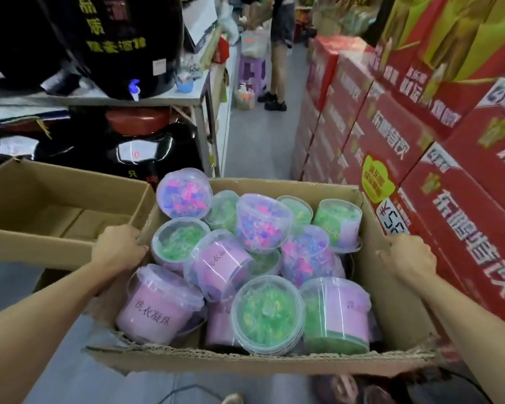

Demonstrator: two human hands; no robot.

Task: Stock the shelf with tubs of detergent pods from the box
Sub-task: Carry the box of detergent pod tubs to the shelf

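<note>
Cardboard box [391, 290], open-topped with torn edges, held up in a shop aisle. Left hand [118, 247] closed over the rim of its left wall, fingers curled inside. Right hand [407, 256] clamped on the right wall near the far corner, fingers out of sight over the edge.

Tubs [267, 313] fill the box, jumbled: some upright, some tipped on their sides, a few stacked on others. Clear plastic with clear lids. Several show green pods, others pink and blue ones. Pink labels with handwritten characters wrap the sides. One pink-and-blue tub [185, 193] sits highest, at the far left corner, tilted against the rim.

Second box [41, 205], empty, just beside the first on the left, touching it at the left hand.

Red cartons [397, 135] stacked in a wall along the right, close by the right hand. Black jars [123, 39] on a shelf unit to the left, one with a small tap. Person's legs [277, 68] stand farther up the aisle.
</note>
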